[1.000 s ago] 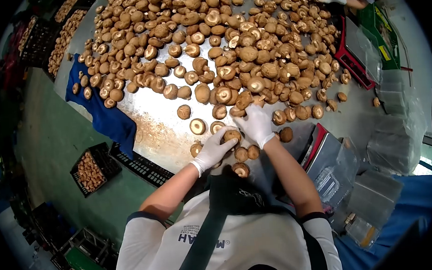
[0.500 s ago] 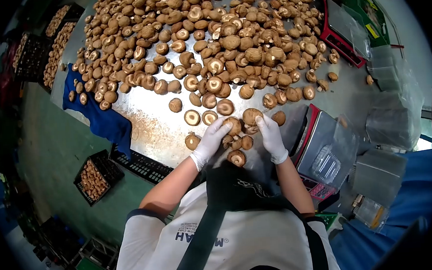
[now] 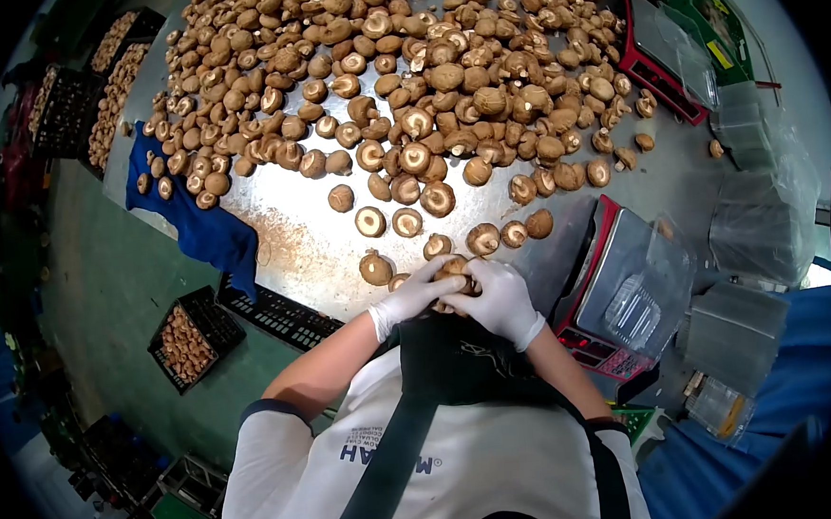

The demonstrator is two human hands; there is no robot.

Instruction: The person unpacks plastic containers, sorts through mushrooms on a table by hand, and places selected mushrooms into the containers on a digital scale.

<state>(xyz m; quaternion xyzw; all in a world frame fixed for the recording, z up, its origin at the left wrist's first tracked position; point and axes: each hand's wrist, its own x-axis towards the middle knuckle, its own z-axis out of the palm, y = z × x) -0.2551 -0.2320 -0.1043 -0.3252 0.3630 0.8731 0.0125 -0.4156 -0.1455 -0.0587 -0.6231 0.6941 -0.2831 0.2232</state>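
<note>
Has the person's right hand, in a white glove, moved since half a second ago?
Yes: against the nearer red-and-grey weighing scale, the right hand moved left and down in the picture.

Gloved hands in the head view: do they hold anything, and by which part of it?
At least one mushroom, held between the left hand and the right hand; whether by cap or stem is hidden.

My workroom: before me, a metal table reflects bright light mid-frame; green floor extends along the left; a dark crate stands at upper left; blue sheeting occupies the lower right.
</note>
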